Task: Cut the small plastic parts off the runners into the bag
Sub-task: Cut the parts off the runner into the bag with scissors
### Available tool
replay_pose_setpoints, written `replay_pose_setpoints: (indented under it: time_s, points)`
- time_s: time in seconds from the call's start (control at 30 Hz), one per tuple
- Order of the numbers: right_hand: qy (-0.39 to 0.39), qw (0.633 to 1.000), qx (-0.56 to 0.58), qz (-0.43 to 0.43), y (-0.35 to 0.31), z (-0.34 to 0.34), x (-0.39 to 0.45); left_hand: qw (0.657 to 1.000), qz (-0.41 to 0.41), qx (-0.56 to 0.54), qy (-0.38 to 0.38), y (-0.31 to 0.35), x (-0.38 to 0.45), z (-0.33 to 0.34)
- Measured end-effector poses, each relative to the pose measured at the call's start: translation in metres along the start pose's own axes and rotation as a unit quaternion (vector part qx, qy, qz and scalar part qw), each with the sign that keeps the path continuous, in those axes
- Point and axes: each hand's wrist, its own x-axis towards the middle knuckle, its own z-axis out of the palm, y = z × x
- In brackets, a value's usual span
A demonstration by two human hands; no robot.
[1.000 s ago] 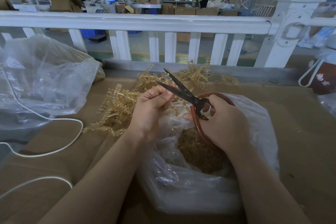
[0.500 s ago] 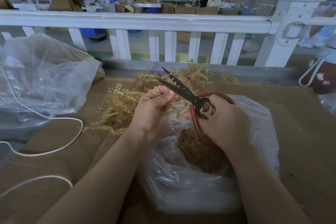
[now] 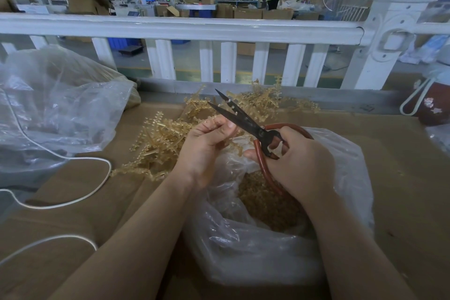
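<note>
Scissors (image 3: 246, 120) with red-brown loop handles sit in the right hand (image 3: 295, 162), blades parted in a narrow V that points up and away to the left, their long axis running diagonally from the handles toward the far left. The right hand's fingers curl through and around the loops. The left hand (image 3: 207, 148), just beside the blades on their left, pinches a short amber runner (image 3: 232, 137) between thumb and curled fingers; how much of the runner lies between the blades cannot be told, as the fingers hide most of it. Directly below both hands, the open clear plastic bag (image 3: 341, 178) holds a heap of cut amber parts (image 3: 265, 202), so anything snipped should drop straight in. Uncut runners (image 3: 165, 146) lie piled on the bench (image 3: 401, 178) beyond and to the left of the left hand, the nearer hand for the next pick-up. Judged from the full bag and the large pile, the work is midway.
</note>
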Motion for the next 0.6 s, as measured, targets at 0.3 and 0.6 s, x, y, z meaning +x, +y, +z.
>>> replay_pose_setpoints:
  time_s: [0.3,0.6]
  points:
    - [0.007,1.000,0.011,-0.006,0.0016,-0.0002,-0.0005,1.000,-0.005,0.012,-0.001,-0.0016,0.0006,0.0003]
    - [-0.019,1.000,0.011,0.006,0.0010,-0.0024,-0.0004,0.997,0.063,-0.016,0.037,0.0017,0.0034,-0.0065]
